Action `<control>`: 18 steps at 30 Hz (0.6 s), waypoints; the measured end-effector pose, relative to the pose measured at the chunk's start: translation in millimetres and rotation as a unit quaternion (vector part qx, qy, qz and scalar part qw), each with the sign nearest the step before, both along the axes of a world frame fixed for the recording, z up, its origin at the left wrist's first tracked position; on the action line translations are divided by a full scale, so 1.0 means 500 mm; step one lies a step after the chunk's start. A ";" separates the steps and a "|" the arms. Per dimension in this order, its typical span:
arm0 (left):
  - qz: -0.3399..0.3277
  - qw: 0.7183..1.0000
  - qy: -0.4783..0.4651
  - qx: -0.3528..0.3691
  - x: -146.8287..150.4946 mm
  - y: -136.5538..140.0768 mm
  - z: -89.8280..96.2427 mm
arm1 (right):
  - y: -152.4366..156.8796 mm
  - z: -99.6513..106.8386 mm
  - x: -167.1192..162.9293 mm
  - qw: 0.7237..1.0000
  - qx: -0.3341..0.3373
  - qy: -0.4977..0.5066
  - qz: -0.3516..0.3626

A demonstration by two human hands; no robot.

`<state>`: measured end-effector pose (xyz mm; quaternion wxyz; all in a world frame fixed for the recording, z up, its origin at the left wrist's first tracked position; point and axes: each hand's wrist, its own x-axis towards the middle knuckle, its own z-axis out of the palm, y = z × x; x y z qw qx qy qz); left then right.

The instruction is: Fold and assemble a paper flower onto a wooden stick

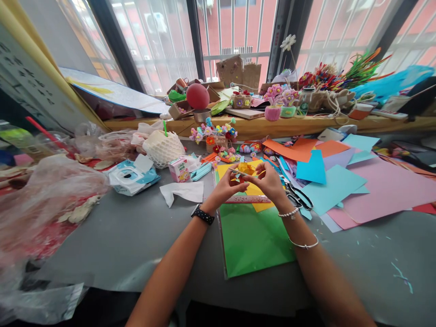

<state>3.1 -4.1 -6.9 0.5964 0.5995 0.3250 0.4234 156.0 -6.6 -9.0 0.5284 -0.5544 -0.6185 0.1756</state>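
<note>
Yellow paper piece (246, 168) in both hands (225, 188) (270, 182)

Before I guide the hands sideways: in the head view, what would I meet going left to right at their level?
Clear plastic bag, blue-and-white packet, white tissue, left hand, right hand, scissors, pink sheet.

The small folded golden-yellow paper piece (248, 169) shows one warm tone; the flat rectangular paper sheet (255, 245) is plain grass green, the broad smooth bench (129, 236) slate grey. Fine reddish speckles pattern the narrow pale strip (247, 199). White dots sprinkle the black watch strap (205, 215); the thin round metal bangle (304, 246) is silver, the large angular paper sheet (395, 190) pale pink, the round ball (197, 96) dull red.
</note>
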 end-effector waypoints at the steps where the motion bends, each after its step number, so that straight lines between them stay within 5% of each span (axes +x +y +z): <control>1: -0.004 1.000 -0.001 0.006 -0.001 0.001 -0.001 | 0.000 0.001 0.001 1.000 -0.006 -0.010 -0.008; 7: -0.027 0.999 -0.016 0.020 -0.003 0.002 -0.003 | -0.011 0.017 0.004 0.992 -0.081 -0.099 0.006; 18: -0.053 0.998 -0.030 0.009 -0.007 0.000 0.008 | -0.013 0.019 -0.001 0.996 -0.027 -0.081 0.009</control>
